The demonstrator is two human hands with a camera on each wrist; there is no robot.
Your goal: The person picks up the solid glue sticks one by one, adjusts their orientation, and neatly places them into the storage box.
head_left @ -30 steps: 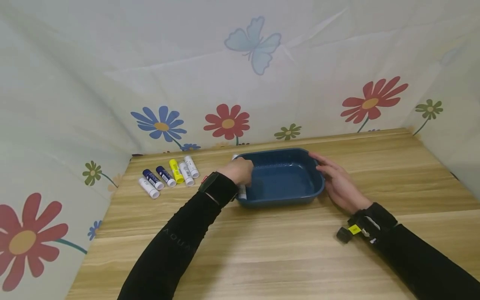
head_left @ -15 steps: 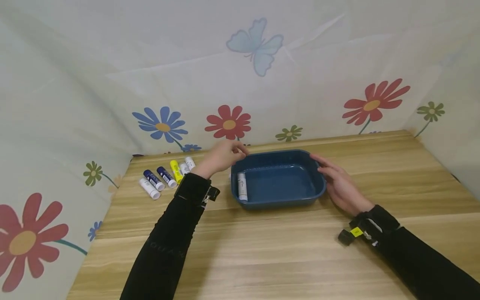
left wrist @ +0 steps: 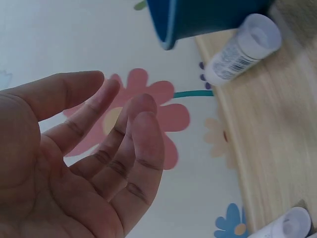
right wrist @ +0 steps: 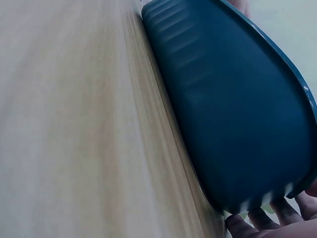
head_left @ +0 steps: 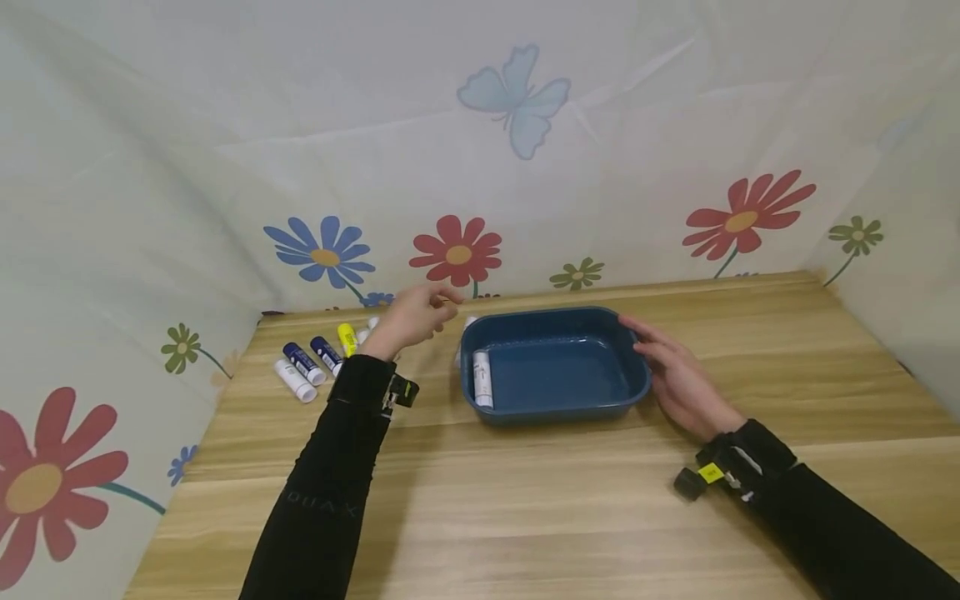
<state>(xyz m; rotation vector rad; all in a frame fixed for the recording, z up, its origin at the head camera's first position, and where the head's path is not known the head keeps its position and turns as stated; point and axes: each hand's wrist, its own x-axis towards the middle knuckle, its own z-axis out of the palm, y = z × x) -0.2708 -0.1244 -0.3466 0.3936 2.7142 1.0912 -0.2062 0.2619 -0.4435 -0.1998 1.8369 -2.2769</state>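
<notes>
Fingers [left wrist: 148, 144] of the left hand [head_left: 414, 319] are softly bent and stand apart from the thumb; the hand is loosely open and has hold of nothing. It hangs in the air to the left of the blue tub [head_left: 558, 375], and its wrist camera sees the palm side. The left arm, in a black sleeve [head_left: 311, 508], comes up from the lower edge of the head view, which cuts it off.

The right hand [head_left: 686, 387] is at the tub's right end, rather flat, its fingers nearly straight and touching the wall and rim without closing round them. The right wrist view cuts these fingers at its lower right corner, and I cannot see from there into the tub.

Inside the tub, one white tube [head_left: 482, 379] lies along the left wall. Outside, just beside this same end, another white tube [left wrist: 245, 49] lies on the surface [head_left: 540, 508]; in the head view the tub hides most of it.

Farther left is a row: a first pale tube [head_left: 296, 380], two dark blue tubes [head_left: 303, 363], then a yellow tube [head_left: 347, 339], partly covered by the left wrist. Beyond it, small white ends [head_left: 372, 322] peep out behind the hand. The print on the tubes is too small for reading.
</notes>
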